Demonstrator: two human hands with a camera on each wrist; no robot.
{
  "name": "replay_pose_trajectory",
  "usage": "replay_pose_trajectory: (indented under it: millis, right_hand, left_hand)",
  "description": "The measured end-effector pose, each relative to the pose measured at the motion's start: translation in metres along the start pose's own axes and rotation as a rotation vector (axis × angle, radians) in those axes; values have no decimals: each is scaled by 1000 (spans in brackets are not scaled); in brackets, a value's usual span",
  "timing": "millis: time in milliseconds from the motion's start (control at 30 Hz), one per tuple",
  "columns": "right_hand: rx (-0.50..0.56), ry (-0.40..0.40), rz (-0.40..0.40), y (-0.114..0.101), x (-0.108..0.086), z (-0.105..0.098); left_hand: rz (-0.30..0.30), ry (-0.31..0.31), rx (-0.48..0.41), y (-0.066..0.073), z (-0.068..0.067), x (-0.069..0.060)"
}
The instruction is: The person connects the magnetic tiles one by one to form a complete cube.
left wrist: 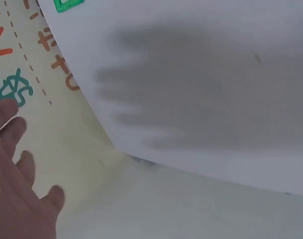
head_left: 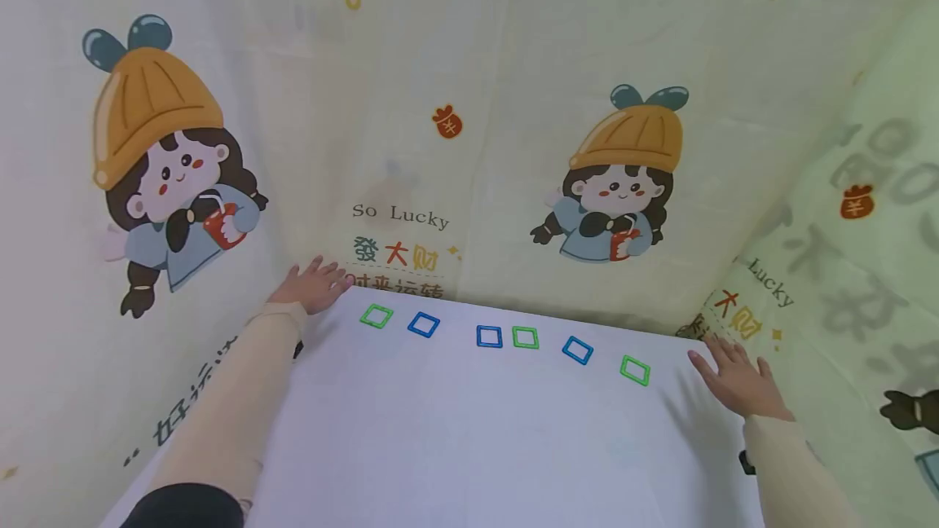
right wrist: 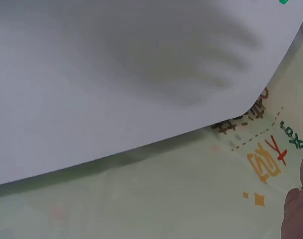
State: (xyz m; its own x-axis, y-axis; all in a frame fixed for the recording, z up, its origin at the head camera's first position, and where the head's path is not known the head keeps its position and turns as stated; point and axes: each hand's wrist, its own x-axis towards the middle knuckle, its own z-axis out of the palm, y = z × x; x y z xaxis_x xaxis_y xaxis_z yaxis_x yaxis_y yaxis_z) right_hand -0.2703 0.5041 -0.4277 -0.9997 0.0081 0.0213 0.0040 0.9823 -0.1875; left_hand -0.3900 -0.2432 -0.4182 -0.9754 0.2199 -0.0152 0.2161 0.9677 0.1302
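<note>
The left hand (head_left: 310, 287) is spread, fingers apart and holding nothing, at the far left corner of the white tabletop (head_left: 455, 430); to handle these pieces well, I would lower it from above and pinch a thin side between thumb and forefinger, since a flat sweep would likely skid them; just right of that hand lies the leftmost green square frame (head_left: 369, 324), set aslant, then, a little farther from it, the leftmost blue square frame (head_left: 418, 333), also slanted; well to that hand's right, between both hands, the middle blue square frame (head_left: 490, 346) and middle green square frame (head_left: 526, 347) sit side by side, nearly level, with a narrow gap to mind, lest fingers on one nudge the other; left of the right hand (head_left: 737, 381) comes the rightmost blue square frame (head_left: 575, 358), tilted, and, nearer that hand, the rightmost green square frame (head_left: 634, 379), tilted too; all six look slim, bright and open-centred, the tabletop showing through; the right hand, fingers apart and gripping nothing, hovers by the far right corner.
</note>
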Motion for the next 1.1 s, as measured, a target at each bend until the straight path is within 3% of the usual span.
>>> replay_pose_trajectory:
  millis: [300,600,667,900,1100]
  right_hand:
    - [-30,-24,-1,-9,16,22]
    - [-13,-44,-43,-29,21,39]
    - [-11,-74,-45,-33,23,42]
    - [5,-133,-27,-40,26,53]
    - [-38,-131,-26,-50,31,61]
  left_hand:
    - [-50,-175,-96,12,14,4]
    - [-13,-233,-115,30,30,7]
    - [-11,-218,-109,32,37,6]
    - [64,-66,8,40,59,7]
    - [73,-52,24,51,64,12]
